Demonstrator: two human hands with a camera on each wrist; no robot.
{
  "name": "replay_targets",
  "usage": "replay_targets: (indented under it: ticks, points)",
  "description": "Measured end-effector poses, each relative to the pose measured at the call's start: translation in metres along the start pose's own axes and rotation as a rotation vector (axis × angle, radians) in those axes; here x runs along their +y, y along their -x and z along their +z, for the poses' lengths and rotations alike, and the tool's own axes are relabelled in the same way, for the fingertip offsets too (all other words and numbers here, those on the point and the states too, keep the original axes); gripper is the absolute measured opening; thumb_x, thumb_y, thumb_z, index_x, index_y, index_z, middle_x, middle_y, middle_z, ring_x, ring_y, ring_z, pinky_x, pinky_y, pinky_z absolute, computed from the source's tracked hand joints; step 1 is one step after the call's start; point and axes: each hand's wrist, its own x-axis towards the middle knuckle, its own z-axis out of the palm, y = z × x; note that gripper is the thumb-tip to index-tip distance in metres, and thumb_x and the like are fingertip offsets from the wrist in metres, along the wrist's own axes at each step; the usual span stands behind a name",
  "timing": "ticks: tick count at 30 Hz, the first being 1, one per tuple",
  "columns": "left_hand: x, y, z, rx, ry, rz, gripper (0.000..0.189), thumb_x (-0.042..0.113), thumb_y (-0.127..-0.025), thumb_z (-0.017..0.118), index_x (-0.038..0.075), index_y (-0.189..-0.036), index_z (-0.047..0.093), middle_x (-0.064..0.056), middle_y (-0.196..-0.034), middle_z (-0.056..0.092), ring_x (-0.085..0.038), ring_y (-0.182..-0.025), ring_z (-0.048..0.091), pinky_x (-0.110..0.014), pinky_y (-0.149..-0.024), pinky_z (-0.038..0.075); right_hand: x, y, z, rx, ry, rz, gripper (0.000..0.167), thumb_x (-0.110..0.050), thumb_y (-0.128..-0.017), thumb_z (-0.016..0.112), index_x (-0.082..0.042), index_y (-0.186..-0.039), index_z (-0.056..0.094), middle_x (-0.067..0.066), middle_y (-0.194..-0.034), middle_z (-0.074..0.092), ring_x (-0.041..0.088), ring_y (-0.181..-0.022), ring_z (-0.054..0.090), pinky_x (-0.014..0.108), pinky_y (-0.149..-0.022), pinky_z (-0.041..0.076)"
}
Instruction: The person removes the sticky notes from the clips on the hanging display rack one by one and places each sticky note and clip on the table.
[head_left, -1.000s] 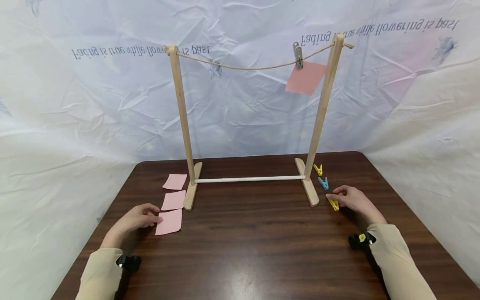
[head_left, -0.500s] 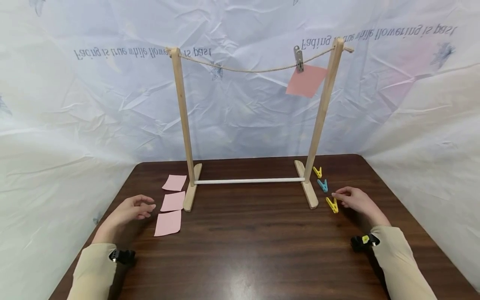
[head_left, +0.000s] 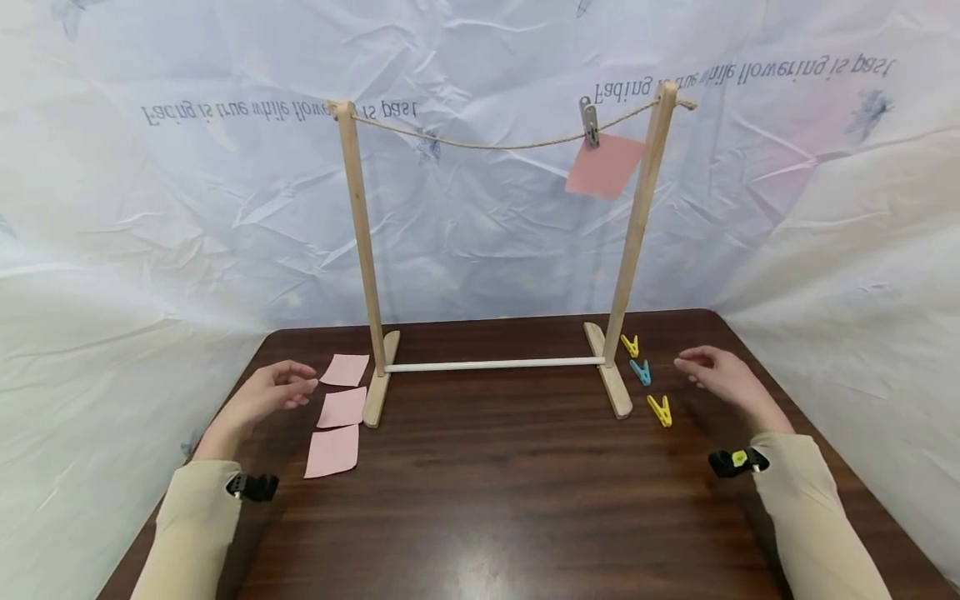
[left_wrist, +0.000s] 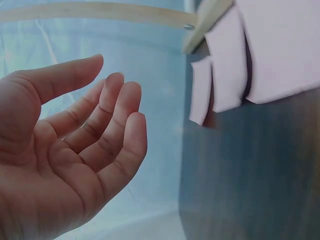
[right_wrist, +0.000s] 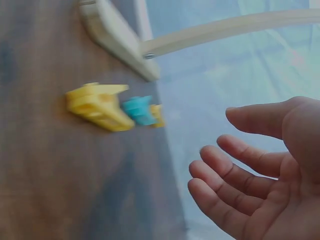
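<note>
My left hand point(head_left: 266, 398) hovers with loosely bent fingers just left of the farthest pink paper square point(head_left: 345, 370); the left wrist view shows its palm holding nothing. Toward me from that square lie a middle pink square point(head_left: 342, 407) and a near pink square point(head_left: 332, 452). On the other side, my right hand point(head_left: 723, 379) is in the air right of a blue clothespin point(head_left: 641, 372), apart from it, its fingers relaxed. A far yellow clothespin point(head_left: 631, 346) and a near yellow clothespin point(head_left: 660, 410) lie in line with the blue one.
A wooden stand point(head_left: 637, 233) carries a sagging cord point(head_left: 480, 147) between its posts. From the cord a metal clip point(head_left: 589, 123) hangs a pink sheet point(head_left: 604, 169). A white rod point(head_left: 495, 364) joins the feet low over the brown table point(head_left: 480, 483). White cloth point(head_left: 480, 258) surrounds it.
The left hand has left the near pink square and moved away from me toward the farthest one. My right hand has let go of the near yellow clothespin and risen back and to the right.
</note>
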Motion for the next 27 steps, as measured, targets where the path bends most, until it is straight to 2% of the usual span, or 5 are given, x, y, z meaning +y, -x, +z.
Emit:
replay_targets:
  ticks: [3,9,15,23,27]
  points:
    - [0.011,-0.004,-0.002,0.006,0.001,0.035,0.044,0.019,-0.1,0.066,-0.01,-0.13,0.053,-0.011,-0.097,0.068,-0.019,-0.082,0.069,-0.03,-0.072,0.058,-0.009,-0.004,-0.013,0.052,0.017,-0.049,0.064,-0.046,-0.106,0.048,0.009,-0.139,0.048,0.031,-0.117,0.06,0.039,-0.099,0.063,0.047,-0.077,0.056]
    - [0.039,-0.015,-0.003,0.003,0.017,0.103,0.042,0.018,-0.1,0.066,-0.012,-0.128,0.054,-0.02,-0.101,0.068,-0.015,-0.081,0.069,-0.026,-0.072,0.057,-0.03,-0.009,-0.043,0.176,0.029,-0.119,0.058,-0.043,-0.106,0.049,0.006,-0.137,0.053,0.028,-0.114,0.063,0.013,-0.085,0.061,0.03,-0.069,0.053]
    - [0.072,-0.024,-0.002,-0.021,0.036,0.139,0.043,0.018,-0.101,0.065,-0.01,-0.131,0.053,-0.016,-0.11,0.066,-0.01,-0.087,0.068,-0.023,-0.075,0.057,-0.062,-0.008,-0.073,0.291,-0.009,-0.162,0.058,-0.041,-0.105,0.049,0.006,-0.14,0.052,0.029,-0.122,0.06,-0.012,-0.077,0.05,0.015,-0.066,0.044]
    - [0.119,-0.037,-0.002,0.006,-0.007,0.251,0.038,0.013,-0.101,0.062,-0.01,-0.131,0.054,-0.029,-0.119,0.06,-0.003,-0.085,0.066,-0.02,-0.075,0.055,-0.103,-0.008,-0.115,0.432,-0.13,-0.219,0.052,-0.035,-0.103,0.055,0.004,-0.138,0.055,-0.024,-0.098,0.055,-0.014,-0.078,0.053,0.008,-0.067,0.043]
    - [0.141,-0.043,0.0,0.012,-0.025,0.276,0.039,0.017,-0.102,0.063,-0.005,-0.132,0.055,-0.026,-0.122,0.06,-0.011,-0.093,0.068,-0.024,-0.079,0.056,-0.125,-0.005,-0.131,0.531,-0.238,-0.264,0.035,-0.027,-0.101,0.061,-0.005,-0.128,0.065,-0.03,-0.09,0.058,-0.011,-0.076,0.058,0.006,-0.068,0.045]
